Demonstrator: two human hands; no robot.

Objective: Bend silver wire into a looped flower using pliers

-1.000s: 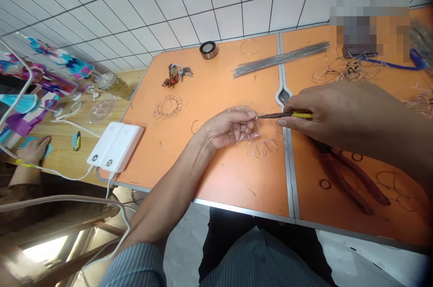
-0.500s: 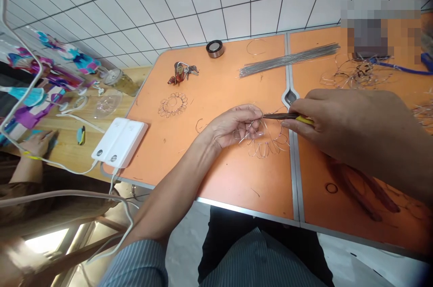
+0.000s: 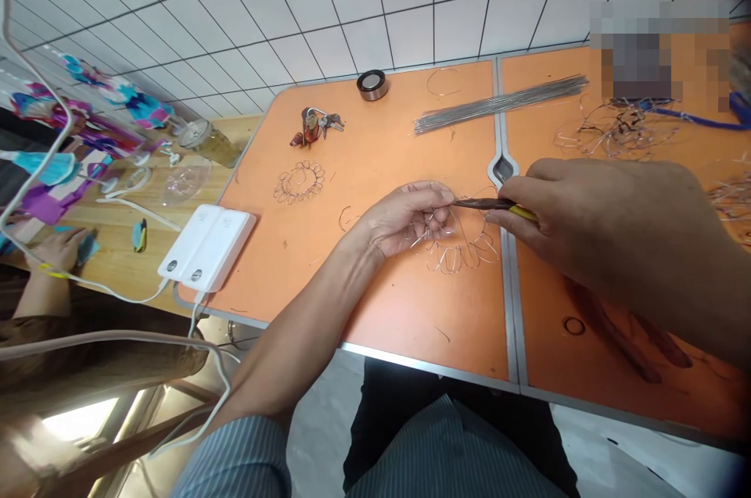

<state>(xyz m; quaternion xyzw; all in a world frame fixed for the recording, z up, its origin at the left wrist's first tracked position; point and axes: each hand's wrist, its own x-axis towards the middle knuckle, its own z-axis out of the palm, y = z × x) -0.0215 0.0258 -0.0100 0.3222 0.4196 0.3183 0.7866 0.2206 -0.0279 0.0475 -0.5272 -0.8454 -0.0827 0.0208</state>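
Observation:
My left hand [image 3: 419,216] pinches a looped wire piece [image 3: 461,252], whose thin petal-like loops hang to the right of the fingers above the orange table [image 3: 399,318]. Wrapped round yellow-handled pliers [image 3: 484,203] is my right hand [image 3: 563,205]. The dark jaws of the pliers point left and meet the wire at my left fingertips. A second ring of wire loops [image 3: 299,182] lies flat on the table to the left. Straight wires [image 3: 498,105] lie in a bundle beyond my hands.
Keys [image 3: 317,127] and a round tin [image 3: 372,84] sit toward the wall. Tangled wire [image 3: 622,129] lies at right, red-handled pliers [image 3: 610,334] under my right forearm. A white power box [image 3: 208,248] stands left. Another person's hand [image 3: 62,249] rests on the wooden table.
My right hand and the pliers have shifted slightly left. The wire loops have tilted a little. The other person's hand at the far left has moved slightly.

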